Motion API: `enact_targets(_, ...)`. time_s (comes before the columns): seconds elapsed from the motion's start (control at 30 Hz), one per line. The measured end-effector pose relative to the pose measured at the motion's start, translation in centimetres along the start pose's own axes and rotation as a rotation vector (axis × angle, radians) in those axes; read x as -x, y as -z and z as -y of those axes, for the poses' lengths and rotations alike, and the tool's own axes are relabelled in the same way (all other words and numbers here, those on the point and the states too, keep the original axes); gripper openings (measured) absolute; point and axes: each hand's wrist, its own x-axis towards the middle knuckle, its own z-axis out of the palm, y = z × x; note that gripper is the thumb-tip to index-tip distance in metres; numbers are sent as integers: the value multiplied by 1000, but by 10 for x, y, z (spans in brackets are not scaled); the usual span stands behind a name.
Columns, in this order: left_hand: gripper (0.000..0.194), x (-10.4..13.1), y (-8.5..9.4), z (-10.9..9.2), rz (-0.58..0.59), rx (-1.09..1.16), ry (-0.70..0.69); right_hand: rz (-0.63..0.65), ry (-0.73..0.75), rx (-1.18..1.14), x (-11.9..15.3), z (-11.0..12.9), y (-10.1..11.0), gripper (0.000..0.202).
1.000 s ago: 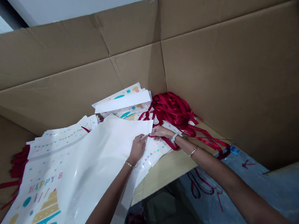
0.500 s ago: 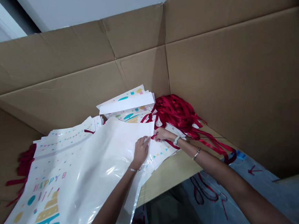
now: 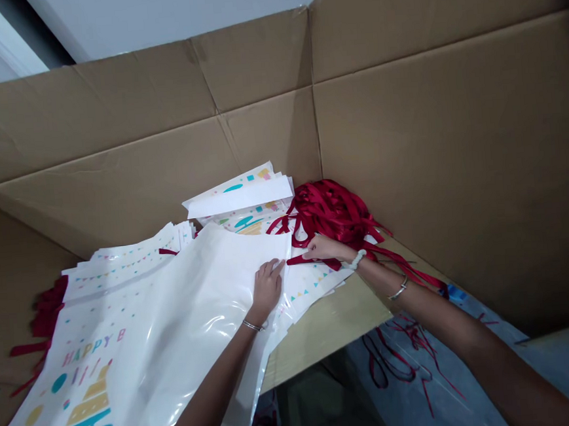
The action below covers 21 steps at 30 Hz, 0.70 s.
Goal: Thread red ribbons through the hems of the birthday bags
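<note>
A large white plastic bag (image 3: 197, 292) lies across the stack, its glossy blank side folded up and a "HAPPY B" cake print showing at left. My left hand (image 3: 269, 285) rests flat on it with fingers stretched, the fingertips at the right edge by the end of a red ribbon (image 3: 295, 261). This ribbon runs from the bag's edge to my right hand (image 3: 325, 248), whose fingers are pinched on it. Behind my right hand is a heaped bundle of red ribbons (image 3: 334, 212), with loose lengths trailing right.
Cardboard walls (image 3: 258, 64) enclose the back and sides. More printed bags (image 3: 244, 196) are stacked at the back. Red ribbon ends (image 3: 50, 307) stick out at far left. Below the wooden table edge (image 3: 319, 338), ribbon scraps (image 3: 389, 362) lie on a bluish surface.
My right hand has moved right, away from the bag's edge, drawing the red ribbon out straighter. My left hand has stayed in place on the bag.
</note>
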Motion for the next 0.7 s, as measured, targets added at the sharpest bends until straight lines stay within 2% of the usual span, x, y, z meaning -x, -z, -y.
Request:
enact_targets(0.2, 50, 0, -2, 0, -15, 11, 13, -76, -59, 39, 14, -30, 38, 65)
enact_targets(0.27, 50, 0, -2, 0, -16, 11, 17, -135, -89, 53, 22, -41, 50, 67)
enact_targets(0.37, 50, 0, -3, 1, -20, 19, 16, -152, -127, 42, 37, -53, 61, 64)
enact_targets(0.47, 49, 0, -3, 1, -21, 25, 19, -192, -86, -31, 55, -63, 62, 53)
enact_targets(0.57, 50, 0, -3, 1, -22, 26, 27, -230, -86, -54, 77, -78, 55, 47)
enact_targets(0.7, 51, 1, -3, 0, -18, 25, 26, -141, -109, 59, 99, -97, 40, 33)
